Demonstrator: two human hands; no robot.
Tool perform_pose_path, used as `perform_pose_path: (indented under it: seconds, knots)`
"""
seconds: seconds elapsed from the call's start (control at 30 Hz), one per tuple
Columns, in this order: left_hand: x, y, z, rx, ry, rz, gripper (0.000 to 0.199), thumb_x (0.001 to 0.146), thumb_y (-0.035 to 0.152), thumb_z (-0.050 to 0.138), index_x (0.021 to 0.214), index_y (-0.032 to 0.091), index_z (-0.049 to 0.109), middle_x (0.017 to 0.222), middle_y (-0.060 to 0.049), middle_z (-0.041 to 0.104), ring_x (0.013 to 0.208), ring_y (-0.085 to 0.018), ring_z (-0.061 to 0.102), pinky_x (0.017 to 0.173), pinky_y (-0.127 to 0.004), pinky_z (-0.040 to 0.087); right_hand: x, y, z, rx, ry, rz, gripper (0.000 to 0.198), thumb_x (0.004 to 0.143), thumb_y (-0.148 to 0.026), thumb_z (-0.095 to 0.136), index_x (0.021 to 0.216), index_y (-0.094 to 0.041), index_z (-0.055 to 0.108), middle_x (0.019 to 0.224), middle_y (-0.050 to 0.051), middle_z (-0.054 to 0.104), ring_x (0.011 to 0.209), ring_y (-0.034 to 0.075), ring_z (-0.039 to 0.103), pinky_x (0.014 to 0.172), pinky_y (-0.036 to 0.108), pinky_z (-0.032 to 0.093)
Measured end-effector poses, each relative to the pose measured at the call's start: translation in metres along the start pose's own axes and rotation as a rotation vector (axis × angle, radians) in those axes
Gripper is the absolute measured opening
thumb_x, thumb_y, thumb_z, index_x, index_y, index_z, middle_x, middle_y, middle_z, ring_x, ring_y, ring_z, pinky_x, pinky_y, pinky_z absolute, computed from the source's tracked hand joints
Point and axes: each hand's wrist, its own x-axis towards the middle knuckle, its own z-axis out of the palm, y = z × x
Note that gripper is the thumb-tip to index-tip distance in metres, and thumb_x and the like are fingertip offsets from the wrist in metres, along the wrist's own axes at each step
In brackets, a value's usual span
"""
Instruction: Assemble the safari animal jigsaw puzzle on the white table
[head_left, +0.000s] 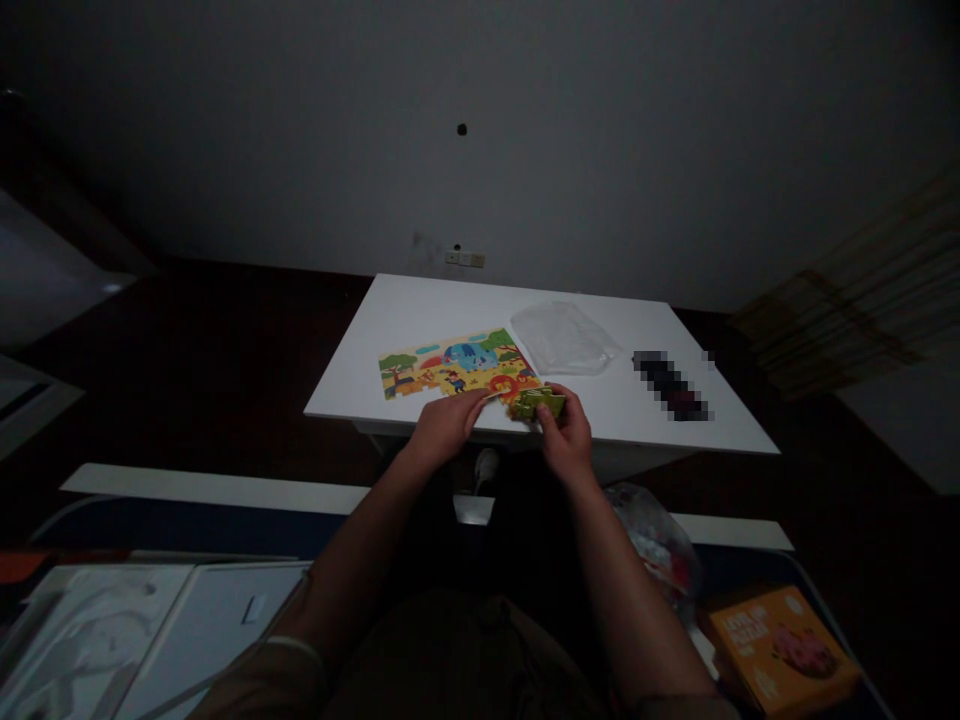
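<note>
A partly assembled jigsaw puzzle [472, 360] lies flat on the white table, showing a blue elephant, trees and other cartoon figures on yellow ground. My right hand [570, 437] is closed round a small stack of green-toned puzzle pieces [541, 403] at the table's front edge, thumb on top. At the puzzle's lower edge, my left hand [448, 424] pinches a thin, pale-edged piece [493, 394] that looks like a puzzle piece; the fingers partly hide it. Both hands are close together, just in front of the puzzle's right part.
Behind the hands, a clear plastic bag [566, 338] lies on the white table [420, 300]. A pixelated dark object [670, 385] is at the right. Beside me are an orange puzzle box [784, 650], another plastic bag [656, 540] and an open white case [217, 610].
</note>
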Motion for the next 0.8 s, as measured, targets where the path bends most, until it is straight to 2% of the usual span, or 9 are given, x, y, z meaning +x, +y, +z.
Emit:
perform_pose_path:
  seconds: [0.1,0.3,0.47,0.57,0.67,0.73,0.8]
  knots:
    - [0.004,0.002,0.0,0.08,0.028,-0.041,0.031,0.092,0.043,0.049,0.113,0.03,0.067,0.114,-0.004,0.07,0.1,-0.025,0.066,0.091,-0.039,0.049,0.0,0.007,0.003,0.018,-0.079,-0.006,0.037,0.088,-0.04,0.058,0.121,-0.025,0.053,0.119,0.008,0.06,0.11,0.023,0.058,0.099,0.046,0.046]
    - [0.003,0.011,0.0,0.111,0.06,-0.068,0.035,0.097,0.039,0.039,0.118,0.025,0.064,0.116,-0.005,0.069,0.106,-0.023,0.064,0.094,-0.037,0.047,0.002,0.015,0.012,-0.006,-0.134,-0.083,0.031,0.087,-0.038,0.06,0.116,-0.028,0.056,0.117,0.006,0.06,0.112,0.024,0.056,0.103,0.05,0.042]
    - [0.003,0.017,0.012,-0.117,0.046,-0.018,0.034,0.098,0.039,0.038,0.112,0.023,0.065,0.112,-0.004,0.07,0.106,-0.018,0.064,0.093,-0.033,0.05,0.0,0.01,0.015,-0.02,-0.191,-0.179,0.025,0.088,-0.033,0.059,0.113,-0.029,0.059,0.119,0.006,0.06,0.115,0.024,0.054,0.104,0.048,0.041]
    - [0.006,0.019,0.016,-0.164,0.016,-0.012,0.036,0.098,0.041,0.037,0.113,0.023,0.065,0.114,-0.004,0.07,0.107,-0.018,0.063,0.095,-0.035,0.05,0.0,0.008,0.005,-0.07,-0.138,-0.166,0.027,0.087,-0.034,0.06,0.114,-0.029,0.059,0.114,0.006,0.061,0.11,0.025,0.056,0.101,0.048,0.043]
    - [0.008,0.022,0.019,-0.017,-0.078,0.066,0.042,0.096,0.044,0.041,0.13,0.024,0.055,0.133,-0.006,0.059,0.124,-0.021,0.054,0.106,-0.041,0.043,0.003,0.005,-0.011,-0.092,-0.014,-0.154,0.035,0.087,-0.034,0.061,0.121,-0.028,0.055,0.12,0.008,0.057,0.114,0.025,0.053,0.103,0.048,0.041]
    - [0.008,0.025,0.024,0.159,-0.172,0.171,0.057,0.091,0.049,0.051,0.141,0.023,0.043,0.148,-0.008,0.044,0.137,-0.024,0.04,0.113,-0.044,0.033,0.006,0.003,-0.022,-0.078,0.048,-0.13,0.037,0.089,-0.034,0.059,0.124,-0.028,0.053,0.124,0.008,0.055,0.116,0.024,0.052,0.104,0.048,0.04]
    - [0.007,0.027,0.031,0.32,-0.242,0.243,0.07,0.085,0.05,0.059,0.145,0.021,0.037,0.154,-0.01,0.034,0.142,-0.027,0.03,0.117,-0.046,0.027,0.009,0.002,-0.031,-0.065,0.085,-0.105,0.035,0.089,-0.035,0.057,0.123,-0.028,0.052,0.123,0.008,0.055,0.114,0.023,0.053,0.103,0.047,0.04]
